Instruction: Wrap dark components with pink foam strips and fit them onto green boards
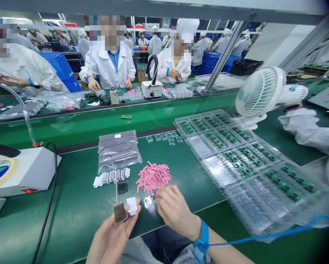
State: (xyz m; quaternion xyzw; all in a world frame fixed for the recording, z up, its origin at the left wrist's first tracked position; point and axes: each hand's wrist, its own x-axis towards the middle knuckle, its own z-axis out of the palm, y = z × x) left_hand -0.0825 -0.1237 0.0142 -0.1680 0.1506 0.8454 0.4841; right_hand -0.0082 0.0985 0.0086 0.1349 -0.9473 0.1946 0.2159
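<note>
My left hand (116, 229) is closed on a small dark square panel (120, 213) with a clear edge. A small white square piece (131, 206) sits at the same hand's fingertips. Just right of it, my right hand (171, 205) pinches a shiny clear film (150, 204) by its edge; a blue wrist strap (203, 238) is on that wrist. Beyond the hands lies a heap of pink strips (153, 176). Another dark square piece (122, 188) rests on the green bench near a row of white-and-dark pieces (112, 177).
Behind the row lies a bagged stack of grey pieces (118, 148), with several clear square parts (164, 137) beside it. Clear trays of green circuit boards (230, 161) cover the right side, near a white fan (260, 93). A white machine (29, 172) stands left; co-workers sit across.
</note>
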